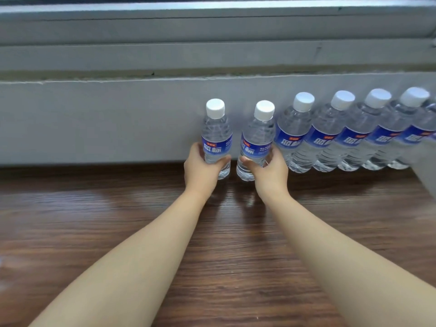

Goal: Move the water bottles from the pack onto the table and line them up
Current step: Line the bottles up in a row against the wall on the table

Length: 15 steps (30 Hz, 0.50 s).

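A: Status, left to right?

B: Left hand (200, 166) grips the left bottle (216, 138) low on the body, fingers wrapped under the blue label. Bottle upright, long axis vertical, base at or just off the wooden surface (118, 232); can't tell which.

A: Right side?

B: Right hand (269, 168) grips the second bottle (256, 140) the same way, thumb across the front. That one tilts, cap leaning right toward the row.

A: Row?

B: Lined bottles (330, 133) stand along the far edge against the grey wall (94, 119), packed shoulder to shoulder and running off the right edge. The second bottle sits just left of the row's end bottle, close but I can't confirm contact.

A: Key relation?

B: The open slot is at the row's left end, right where both hands are. Right hand is nearer the row, so its bottle likely seats first, then the left bottle closes the gap between the two.

A: Arm pose?

B: Both forearms stretched far forward, nearly parallel, wrists low. Pack not in view.
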### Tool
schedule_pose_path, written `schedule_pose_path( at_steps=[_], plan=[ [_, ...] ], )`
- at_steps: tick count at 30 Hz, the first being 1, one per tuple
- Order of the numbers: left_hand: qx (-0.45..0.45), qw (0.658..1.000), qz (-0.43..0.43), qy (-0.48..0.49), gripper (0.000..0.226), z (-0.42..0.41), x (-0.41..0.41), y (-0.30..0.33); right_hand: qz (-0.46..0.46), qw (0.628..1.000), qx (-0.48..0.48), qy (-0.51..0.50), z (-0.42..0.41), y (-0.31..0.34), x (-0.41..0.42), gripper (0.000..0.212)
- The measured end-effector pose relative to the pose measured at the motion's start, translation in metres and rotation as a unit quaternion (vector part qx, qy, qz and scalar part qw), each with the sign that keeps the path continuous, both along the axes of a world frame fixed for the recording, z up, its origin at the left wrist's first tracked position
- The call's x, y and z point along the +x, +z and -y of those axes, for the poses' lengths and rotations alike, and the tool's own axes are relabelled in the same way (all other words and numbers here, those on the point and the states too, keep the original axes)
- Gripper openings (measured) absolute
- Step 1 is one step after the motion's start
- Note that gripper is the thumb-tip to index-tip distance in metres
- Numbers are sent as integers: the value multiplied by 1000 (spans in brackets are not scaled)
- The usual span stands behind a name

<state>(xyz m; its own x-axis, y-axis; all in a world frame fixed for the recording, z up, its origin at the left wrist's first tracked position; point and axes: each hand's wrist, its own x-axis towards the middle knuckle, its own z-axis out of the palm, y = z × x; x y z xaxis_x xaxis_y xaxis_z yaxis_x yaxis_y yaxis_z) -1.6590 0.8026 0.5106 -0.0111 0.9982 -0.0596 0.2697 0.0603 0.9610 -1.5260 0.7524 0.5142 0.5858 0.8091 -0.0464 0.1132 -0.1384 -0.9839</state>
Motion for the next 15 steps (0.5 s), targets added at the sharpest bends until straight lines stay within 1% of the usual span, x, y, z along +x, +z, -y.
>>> schedule_pose_path(
  at_steps=[5, 11, 15],
  plan=[
    [5, 1000, -13, 9, 48, -1, 7, 1, 3, 1000, 8, 11, -6, 2, -1, 56],
    [14, 999, -38, 24, 51, 1, 14, -1, 14, 1000, 11, 26, -6, 0, -2, 59],
    [25, 998, -58, 0, 55, -1, 12, -3, 43, 999, -8, -11, -4, -4, -7, 51]
  ],
)
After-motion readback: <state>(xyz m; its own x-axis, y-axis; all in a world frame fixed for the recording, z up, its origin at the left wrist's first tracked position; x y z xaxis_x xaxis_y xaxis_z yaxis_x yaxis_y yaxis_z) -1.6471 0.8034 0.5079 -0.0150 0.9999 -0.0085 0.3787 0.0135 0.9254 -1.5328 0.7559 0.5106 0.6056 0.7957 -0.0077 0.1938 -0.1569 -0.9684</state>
